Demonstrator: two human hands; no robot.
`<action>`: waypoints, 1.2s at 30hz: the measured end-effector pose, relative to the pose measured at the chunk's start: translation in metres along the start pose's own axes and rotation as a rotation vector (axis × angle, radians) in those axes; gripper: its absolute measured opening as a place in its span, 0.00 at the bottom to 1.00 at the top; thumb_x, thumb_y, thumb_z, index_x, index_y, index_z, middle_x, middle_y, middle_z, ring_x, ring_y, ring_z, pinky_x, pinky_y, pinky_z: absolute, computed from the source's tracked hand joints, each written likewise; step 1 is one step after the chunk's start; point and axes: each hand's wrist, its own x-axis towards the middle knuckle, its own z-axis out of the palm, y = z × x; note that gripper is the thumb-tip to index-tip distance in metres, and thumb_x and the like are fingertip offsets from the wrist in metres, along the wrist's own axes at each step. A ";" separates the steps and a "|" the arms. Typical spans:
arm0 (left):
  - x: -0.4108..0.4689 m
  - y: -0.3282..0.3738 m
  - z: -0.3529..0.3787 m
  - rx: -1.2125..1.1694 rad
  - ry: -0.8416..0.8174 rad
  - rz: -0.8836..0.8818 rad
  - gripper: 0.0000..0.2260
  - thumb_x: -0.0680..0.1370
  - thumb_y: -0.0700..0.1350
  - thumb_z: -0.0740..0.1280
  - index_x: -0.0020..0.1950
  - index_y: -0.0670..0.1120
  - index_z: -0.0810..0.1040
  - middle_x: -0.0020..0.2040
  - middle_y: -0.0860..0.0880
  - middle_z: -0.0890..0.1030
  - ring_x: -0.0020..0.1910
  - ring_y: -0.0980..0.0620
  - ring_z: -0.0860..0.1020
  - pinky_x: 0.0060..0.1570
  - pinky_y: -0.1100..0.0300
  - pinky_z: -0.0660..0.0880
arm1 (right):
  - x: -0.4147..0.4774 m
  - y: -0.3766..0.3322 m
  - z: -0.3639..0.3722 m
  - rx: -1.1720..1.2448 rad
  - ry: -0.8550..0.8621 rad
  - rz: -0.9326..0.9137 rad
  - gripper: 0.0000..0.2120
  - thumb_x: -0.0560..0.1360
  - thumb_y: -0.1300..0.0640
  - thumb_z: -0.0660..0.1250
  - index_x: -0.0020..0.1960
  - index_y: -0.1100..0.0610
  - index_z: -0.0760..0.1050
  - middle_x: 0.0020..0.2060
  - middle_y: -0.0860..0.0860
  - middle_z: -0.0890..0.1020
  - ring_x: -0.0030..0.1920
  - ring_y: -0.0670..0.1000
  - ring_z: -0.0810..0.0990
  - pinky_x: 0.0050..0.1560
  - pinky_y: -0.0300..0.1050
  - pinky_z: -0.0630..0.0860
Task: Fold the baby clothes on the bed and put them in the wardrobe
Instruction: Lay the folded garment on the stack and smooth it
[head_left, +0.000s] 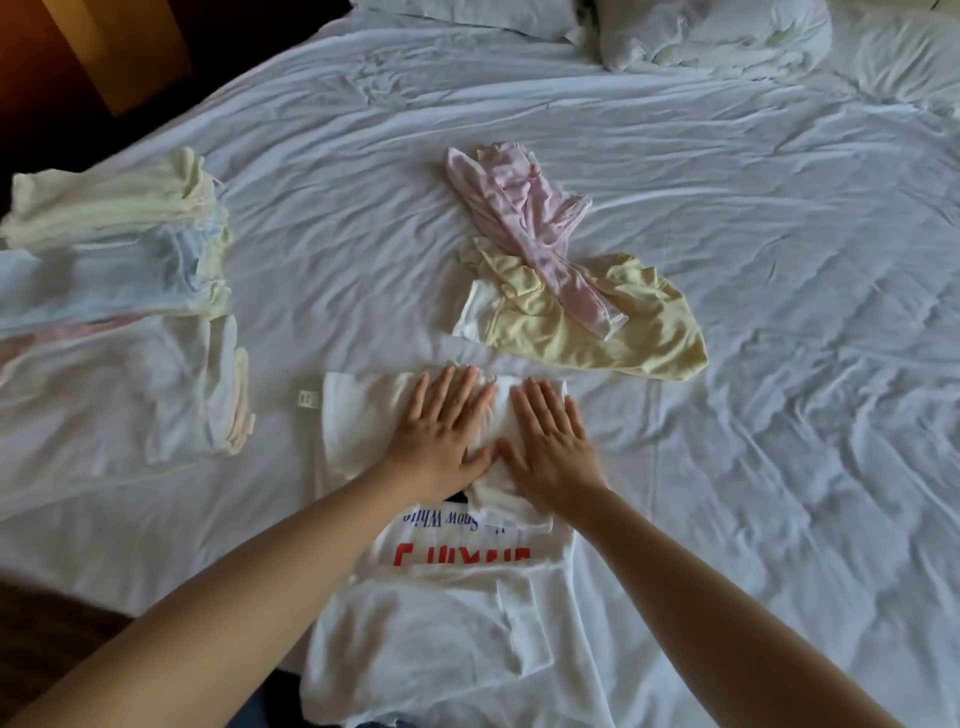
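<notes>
Pressing flat, side by side: left hand (444, 434), right hand (553, 441) on white garment (358, 415).

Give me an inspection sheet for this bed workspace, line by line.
Surface: bed sheet, white and wrinkled.
Job's things: white garment flat under both hands; pink garment lying across yellow garment, both unfolded; folded stack at the left.
Clutter: small white tag beside the white garment; printed white shirt nearest the camera.
Grippers: left hand and right hand flat, fingers straight, pressing the white garment.
Cables: nothing seen.
Surroundings: pillows at the far edge; wooden furniture at the far left.
</notes>
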 end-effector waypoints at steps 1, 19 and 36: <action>0.002 -0.001 -0.003 -0.002 -0.051 -0.004 0.36 0.75 0.68 0.36 0.79 0.52 0.36 0.79 0.47 0.37 0.78 0.45 0.36 0.75 0.42 0.38 | 0.000 0.000 -0.002 -0.005 -0.020 0.010 0.39 0.74 0.34 0.34 0.79 0.55 0.41 0.78 0.52 0.42 0.77 0.51 0.34 0.75 0.48 0.31; -0.220 0.002 -0.034 -0.330 0.096 0.119 0.23 0.80 0.56 0.58 0.74 0.53 0.67 0.78 0.56 0.59 0.78 0.58 0.52 0.73 0.59 0.57 | -0.169 -0.053 -0.003 0.420 0.279 -0.277 0.17 0.76 0.46 0.62 0.60 0.47 0.81 0.61 0.39 0.79 0.68 0.39 0.71 0.68 0.44 0.71; -0.262 0.025 -0.034 -0.181 -0.013 0.066 0.28 0.69 0.58 0.70 0.67 0.54 0.68 0.66 0.54 0.63 0.68 0.54 0.64 0.64 0.58 0.67 | -0.221 -0.052 -0.010 0.155 0.000 -0.395 0.11 0.70 0.52 0.72 0.51 0.49 0.76 0.73 0.39 0.64 0.74 0.38 0.59 0.67 0.37 0.69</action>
